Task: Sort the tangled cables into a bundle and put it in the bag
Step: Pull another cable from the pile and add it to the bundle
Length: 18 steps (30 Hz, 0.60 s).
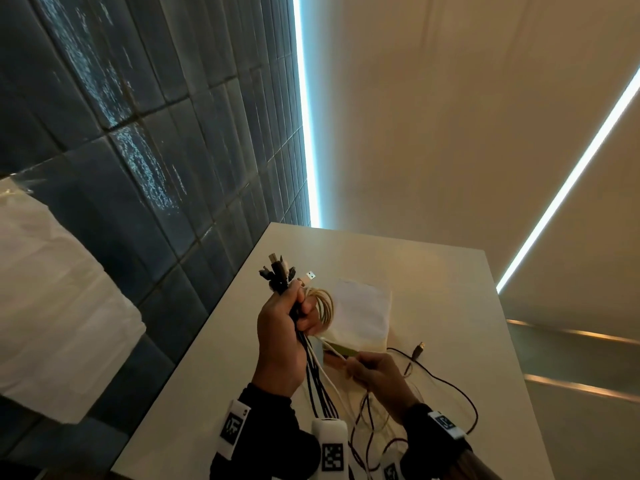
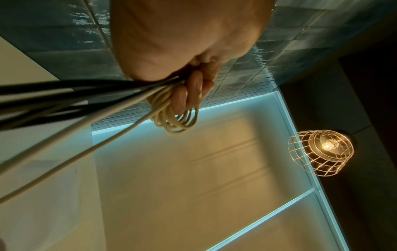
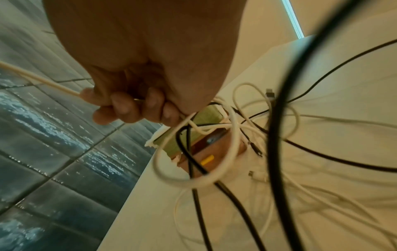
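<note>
My left hand (image 1: 287, 317) is raised above the table and grips a bundle of cables (image 1: 278, 271), their plugs sticking up out of the fist. Cream loops (image 2: 174, 118) hang round its fingers (image 2: 194, 84), and black and white strands trail down toward my wrist. My right hand (image 1: 372, 370) pinches a white cable (image 3: 43, 83) that runs taut from the left hand. More loose black and white cables (image 1: 446, 382) lie tangled on the table (image 1: 450, 271). A pale cloth bag (image 1: 360, 313) lies flat behind both hands.
A small brown and green box (image 3: 206, 149) sits on the table under the loose cables. The table's left edge drops off beside a dark tiled wall (image 1: 156, 133). A wire-cage lamp (image 2: 322, 149) hangs overhead.
</note>
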Each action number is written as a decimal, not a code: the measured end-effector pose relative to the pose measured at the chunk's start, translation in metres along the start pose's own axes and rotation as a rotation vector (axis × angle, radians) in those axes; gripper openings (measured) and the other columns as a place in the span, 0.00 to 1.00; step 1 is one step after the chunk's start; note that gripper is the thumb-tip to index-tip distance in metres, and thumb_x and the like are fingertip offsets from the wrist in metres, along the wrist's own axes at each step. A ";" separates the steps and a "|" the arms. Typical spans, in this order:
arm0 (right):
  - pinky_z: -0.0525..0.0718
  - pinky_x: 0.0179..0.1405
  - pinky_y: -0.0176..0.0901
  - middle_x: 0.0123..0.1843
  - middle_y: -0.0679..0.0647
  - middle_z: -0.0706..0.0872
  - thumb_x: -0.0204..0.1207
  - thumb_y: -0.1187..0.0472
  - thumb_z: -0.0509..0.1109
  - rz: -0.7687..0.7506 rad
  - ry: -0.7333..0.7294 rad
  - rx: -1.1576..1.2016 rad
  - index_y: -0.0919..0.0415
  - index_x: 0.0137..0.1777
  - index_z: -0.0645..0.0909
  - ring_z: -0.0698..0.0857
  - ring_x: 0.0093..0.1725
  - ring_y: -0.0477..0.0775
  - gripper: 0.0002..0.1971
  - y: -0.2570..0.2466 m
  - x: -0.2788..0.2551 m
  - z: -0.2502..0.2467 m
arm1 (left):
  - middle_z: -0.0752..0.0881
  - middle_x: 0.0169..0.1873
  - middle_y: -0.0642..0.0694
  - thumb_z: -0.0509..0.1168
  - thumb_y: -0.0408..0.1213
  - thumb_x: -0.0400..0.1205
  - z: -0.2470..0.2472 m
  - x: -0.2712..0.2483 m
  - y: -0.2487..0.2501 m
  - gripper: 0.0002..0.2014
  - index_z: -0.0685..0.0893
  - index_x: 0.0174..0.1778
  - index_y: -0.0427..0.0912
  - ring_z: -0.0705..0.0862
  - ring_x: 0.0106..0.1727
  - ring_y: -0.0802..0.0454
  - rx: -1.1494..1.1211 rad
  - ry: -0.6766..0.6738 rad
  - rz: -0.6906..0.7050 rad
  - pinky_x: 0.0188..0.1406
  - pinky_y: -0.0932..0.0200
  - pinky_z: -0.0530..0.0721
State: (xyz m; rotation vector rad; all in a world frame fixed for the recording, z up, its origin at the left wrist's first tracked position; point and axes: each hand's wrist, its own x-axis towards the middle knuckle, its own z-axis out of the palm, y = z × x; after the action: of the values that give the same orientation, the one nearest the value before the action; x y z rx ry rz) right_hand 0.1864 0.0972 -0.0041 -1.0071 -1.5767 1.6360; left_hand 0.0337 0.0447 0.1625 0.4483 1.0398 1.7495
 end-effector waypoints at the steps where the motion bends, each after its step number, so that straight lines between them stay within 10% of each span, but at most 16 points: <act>1: 0.70 0.29 0.33 0.25 0.48 0.77 0.81 0.62 0.69 0.001 -0.004 -0.010 0.64 0.32 0.86 0.71 0.26 0.45 0.15 0.003 0.000 0.002 | 0.71 0.24 0.48 0.54 0.36 0.87 -0.001 0.000 0.001 0.15 0.69 0.32 0.43 0.62 0.21 0.56 0.003 0.002 0.003 0.22 0.61 0.62; 14: 0.76 0.35 0.35 0.24 0.39 0.83 0.75 0.63 0.73 0.085 0.176 -0.367 0.49 0.25 0.83 0.79 0.29 0.37 0.16 0.033 0.007 -0.002 | 0.74 0.24 0.49 0.54 0.35 0.88 -0.012 0.008 -0.002 0.15 0.70 0.33 0.43 0.64 0.19 0.57 0.089 0.102 0.034 0.19 0.63 0.62; 18: 0.84 0.37 0.48 0.32 0.52 0.86 0.75 0.62 0.74 0.018 0.321 -0.131 0.59 0.33 0.84 0.85 0.35 0.53 0.09 -0.014 0.015 0.002 | 0.75 0.24 0.47 0.55 0.34 0.87 -0.011 0.010 -0.015 0.16 0.71 0.32 0.42 0.68 0.19 0.55 0.166 0.195 -0.022 0.24 0.58 0.63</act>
State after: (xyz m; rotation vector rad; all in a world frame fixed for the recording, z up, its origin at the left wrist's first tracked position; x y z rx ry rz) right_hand 0.1766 0.1097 0.0083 -1.2850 -1.4713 1.3169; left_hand 0.0309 0.0505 0.1427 0.3722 1.3305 1.7191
